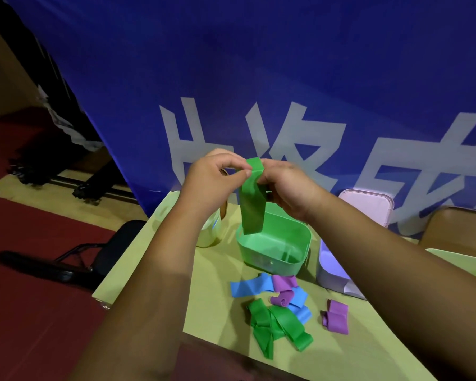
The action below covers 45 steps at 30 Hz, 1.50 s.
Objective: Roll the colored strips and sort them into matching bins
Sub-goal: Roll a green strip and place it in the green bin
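My left hand [215,177] and right hand [286,188] pinch the strip's [252,204] top end between curled fingers. It hangs from them over the green bin [275,266].

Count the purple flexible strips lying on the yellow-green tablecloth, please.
3: one crumpled purple strip just in front of the green plastic bin, one rolled purple strip right beside it, one folded purple strip apart on the right. Others may be hidden.

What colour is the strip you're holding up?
The strip is green; head view shows it.
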Each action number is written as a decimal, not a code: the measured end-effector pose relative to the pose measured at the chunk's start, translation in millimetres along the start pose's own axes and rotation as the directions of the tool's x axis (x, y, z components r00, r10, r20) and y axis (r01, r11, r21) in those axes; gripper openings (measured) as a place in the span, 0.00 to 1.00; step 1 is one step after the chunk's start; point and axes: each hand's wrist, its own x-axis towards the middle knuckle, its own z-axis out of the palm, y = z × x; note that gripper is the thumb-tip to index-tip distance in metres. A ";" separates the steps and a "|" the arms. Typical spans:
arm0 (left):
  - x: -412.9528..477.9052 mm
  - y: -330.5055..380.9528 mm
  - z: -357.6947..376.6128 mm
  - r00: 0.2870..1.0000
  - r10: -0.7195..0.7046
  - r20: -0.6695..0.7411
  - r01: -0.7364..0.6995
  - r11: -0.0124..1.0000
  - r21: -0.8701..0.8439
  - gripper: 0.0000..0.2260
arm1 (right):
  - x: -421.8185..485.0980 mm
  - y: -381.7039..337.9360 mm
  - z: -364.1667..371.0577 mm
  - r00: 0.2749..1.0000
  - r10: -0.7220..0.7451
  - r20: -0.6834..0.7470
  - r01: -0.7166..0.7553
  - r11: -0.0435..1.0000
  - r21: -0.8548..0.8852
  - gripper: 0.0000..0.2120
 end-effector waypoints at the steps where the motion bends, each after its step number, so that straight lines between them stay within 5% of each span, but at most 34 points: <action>1: 1.0 1.2 1.1 1.000 0.001 -0.002 -0.001 1.000 0.017 0.05 | -0.1 0.5 -0.8 1.000 -0.002 -0.007 0.002 1.000 -0.003 0.22; 8: 6.6 14.2 4.5 0.998 -0.054 0.029 0.051 0.994 0.098 0.04 | -4.3 0.7 -7.8 0.998 -0.004 -0.065 -0.004 0.993 -0.119 0.13; 12: 11.3 21.3 7.6 1.000 -0.020 0.023 0.017 0.996 0.087 0.05 | -8.9 2.1 -16.0 0.974 -0.042 -0.221 -0.030 0.949 -0.313 0.18; 15: 15.1 29.2 11.7 1.000 0.007 0.027 -0.009 0.997 0.081 0.04 | -10.8 0.0 -24.0 0.954 -0.046 -0.298 -0.045 0.956 -0.290 0.21; 19: 21.3 40.1 15.7 0.998 0.049 0.039 -0.052 0.996 0.074 0.04 | -10.8 -6.1 -32.5 0.966 -0.125 -0.225 0.052 0.950 -0.306 0.09; 45: 38.4 66.9 70.4 0.999 -0.045 0.018 0.046 0.995 -0.092 0.08 | -24.3 -7.4 -83.8 0.961 -0.194 -0.194 0.143 0.958 -0.250 0.05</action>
